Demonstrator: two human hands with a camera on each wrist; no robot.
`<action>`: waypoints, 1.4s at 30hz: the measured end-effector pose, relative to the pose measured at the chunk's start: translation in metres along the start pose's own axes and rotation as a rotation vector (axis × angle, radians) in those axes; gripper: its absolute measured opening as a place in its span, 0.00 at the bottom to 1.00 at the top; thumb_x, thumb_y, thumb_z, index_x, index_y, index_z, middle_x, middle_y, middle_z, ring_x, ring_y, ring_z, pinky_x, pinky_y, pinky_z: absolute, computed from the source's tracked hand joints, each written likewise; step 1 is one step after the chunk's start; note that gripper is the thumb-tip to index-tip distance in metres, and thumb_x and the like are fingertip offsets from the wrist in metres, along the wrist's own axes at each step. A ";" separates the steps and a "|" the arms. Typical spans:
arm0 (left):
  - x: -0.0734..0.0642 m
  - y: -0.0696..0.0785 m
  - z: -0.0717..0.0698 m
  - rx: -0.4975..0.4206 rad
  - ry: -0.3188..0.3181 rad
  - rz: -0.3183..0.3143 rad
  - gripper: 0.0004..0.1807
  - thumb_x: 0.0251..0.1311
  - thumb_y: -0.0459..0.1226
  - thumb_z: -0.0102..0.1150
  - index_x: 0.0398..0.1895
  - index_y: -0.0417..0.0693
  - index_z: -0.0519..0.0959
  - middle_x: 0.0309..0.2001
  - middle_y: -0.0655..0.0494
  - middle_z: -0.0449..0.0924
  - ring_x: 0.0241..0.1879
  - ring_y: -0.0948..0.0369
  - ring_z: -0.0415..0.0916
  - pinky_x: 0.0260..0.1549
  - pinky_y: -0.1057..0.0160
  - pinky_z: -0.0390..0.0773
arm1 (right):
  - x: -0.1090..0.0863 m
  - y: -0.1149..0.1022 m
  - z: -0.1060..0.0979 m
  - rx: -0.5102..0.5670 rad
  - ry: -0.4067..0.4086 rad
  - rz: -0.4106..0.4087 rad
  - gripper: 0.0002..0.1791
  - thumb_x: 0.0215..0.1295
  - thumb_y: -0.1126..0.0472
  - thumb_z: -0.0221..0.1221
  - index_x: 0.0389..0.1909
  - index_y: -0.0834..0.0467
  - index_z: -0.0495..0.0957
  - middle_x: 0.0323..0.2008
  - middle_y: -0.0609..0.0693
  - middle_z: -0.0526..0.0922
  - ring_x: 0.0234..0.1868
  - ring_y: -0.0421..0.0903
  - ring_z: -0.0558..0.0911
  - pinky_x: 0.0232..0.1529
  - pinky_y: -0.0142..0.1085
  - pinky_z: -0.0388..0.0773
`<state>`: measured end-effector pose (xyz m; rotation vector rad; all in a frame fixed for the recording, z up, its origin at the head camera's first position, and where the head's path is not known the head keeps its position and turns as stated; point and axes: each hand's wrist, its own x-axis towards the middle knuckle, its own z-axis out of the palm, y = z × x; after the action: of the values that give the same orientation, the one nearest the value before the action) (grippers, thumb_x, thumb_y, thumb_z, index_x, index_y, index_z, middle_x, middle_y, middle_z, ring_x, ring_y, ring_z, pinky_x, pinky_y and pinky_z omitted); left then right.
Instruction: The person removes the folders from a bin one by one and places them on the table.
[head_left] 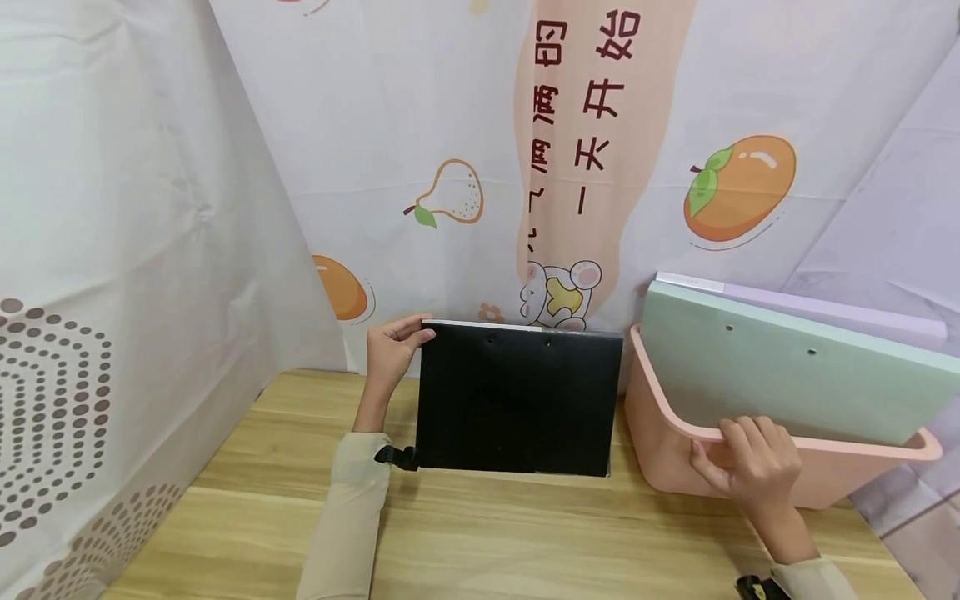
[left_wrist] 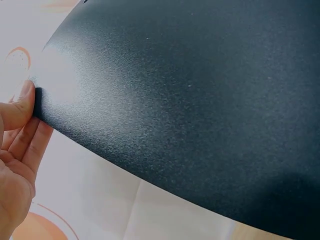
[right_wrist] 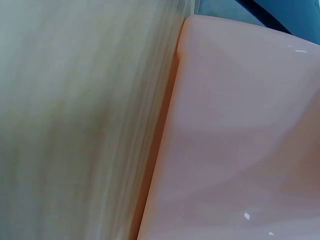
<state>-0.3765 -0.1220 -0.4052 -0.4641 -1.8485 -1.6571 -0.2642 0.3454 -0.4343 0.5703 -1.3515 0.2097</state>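
My left hand point(head_left: 393, 354) pinches a black file folder point(head_left: 517, 400) at its upper left corner, thumb on the near face. The folder stands on its long side over the table, its spine uppermost with a pale strip, two rivets just below. In the left wrist view the thumb and fingers point(left_wrist: 37, 145) hold the corner of the black cover. With my right hand point(head_left: 761, 467) I grip the front rim of a pink plastic bin point(head_left: 660, 442). Inside the bin lean a mint green folder point(head_left: 780, 367) and, behind it, a lilac folder point(head_left: 840, 308).
The wooden table point(head_left: 480, 542) lies under the folder and bin. Behind them hangs a white cloth point(head_left: 390, 100) printed with fruit and characters. Another pale cloth point(head_left: 135, 208) with brown dots hangs at the left. The bin's wall point(right_wrist: 240, 125) fills much of the right wrist view.
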 end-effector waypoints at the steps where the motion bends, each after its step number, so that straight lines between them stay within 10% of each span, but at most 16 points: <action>1: 0.000 0.000 0.000 -0.001 0.003 -0.001 0.11 0.55 0.29 0.74 0.42 0.36 0.89 0.38 0.34 0.88 0.22 0.72 0.67 0.17 0.72 0.55 | 0.000 0.000 0.000 0.001 -0.001 0.000 0.34 0.65 0.41 0.56 0.14 0.67 0.67 0.11 0.59 0.64 0.13 0.58 0.59 0.15 0.48 0.49; 8: 0.001 -0.001 0.000 -0.033 0.020 -0.020 0.11 0.55 0.28 0.74 0.42 0.35 0.89 0.39 0.34 0.88 0.37 0.70 0.86 0.28 0.76 0.76 | 0.001 0.000 0.001 -0.001 0.005 0.009 0.34 0.65 0.41 0.56 0.14 0.67 0.67 0.11 0.59 0.65 0.13 0.58 0.59 0.15 0.49 0.49; 15: 0.000 -0.002 -0.001 -0.006 0.013 -0.005 0.12 0.54 0.29 0.75 0.42 0.35 0.89 0.38 0.34 0.88 0.28 0.71 0.76 0.19 0.73 0.60 | -0.002 0.000 0.001 -0.002 0.003 0.015 0.34 0.64 0.41 0.56 0.14 0.67 0.66 0.11 0.60 0.65 0.13 0.59 0.59 0.15 0.50 0.50; 42: -0.001 -0.005 -0.002 -0.017 -0.050 -0.039 0.11 0.56 0.28 0.73 0.43 0.36 0.89 0.39 0.33 0.88 0.35 0.71 0.85 0.33 0.77 0.81 | -0.001 -0.001 0.001 -0.006 0.000 0.017 0.33 0.64 0.41 0.55 0.14 0.67 0.66 0.11 0.60 0.65 0.13 0.59 0.59 0.16 0.50 0.50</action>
<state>-0.3782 -0.1245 -0.4095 -0.4834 -1.8915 -1.7025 -0.2651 0.3442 -0.4357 0.5541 -1.3571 0.2197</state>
